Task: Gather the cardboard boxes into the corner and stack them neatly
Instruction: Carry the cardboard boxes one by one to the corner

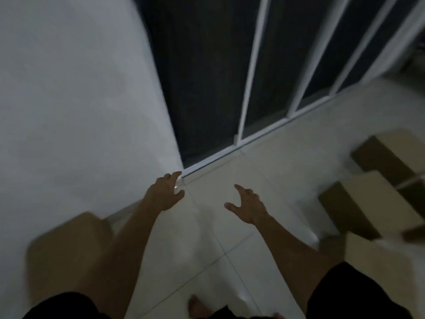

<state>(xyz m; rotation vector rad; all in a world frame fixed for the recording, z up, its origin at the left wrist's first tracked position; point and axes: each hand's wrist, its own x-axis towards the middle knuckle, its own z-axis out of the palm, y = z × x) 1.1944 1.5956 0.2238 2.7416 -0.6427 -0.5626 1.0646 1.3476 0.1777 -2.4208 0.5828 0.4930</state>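
Brown cardboard on both sides here: one blurry box (69,252) sits low on the left against the white wall (69,100), and a cluster of boxes (377,199) sits on the pale tiled floor (230,249) to the right, near the dark sliding door (207,77). Both arms are stretched out forward over the bare corner. Left hand (164,192) and right hand (247,207) are both empty, fingers spread and slightly curled, palms angled toward each other, touching nothing. A bare foot (195,307) shows at the bottom.
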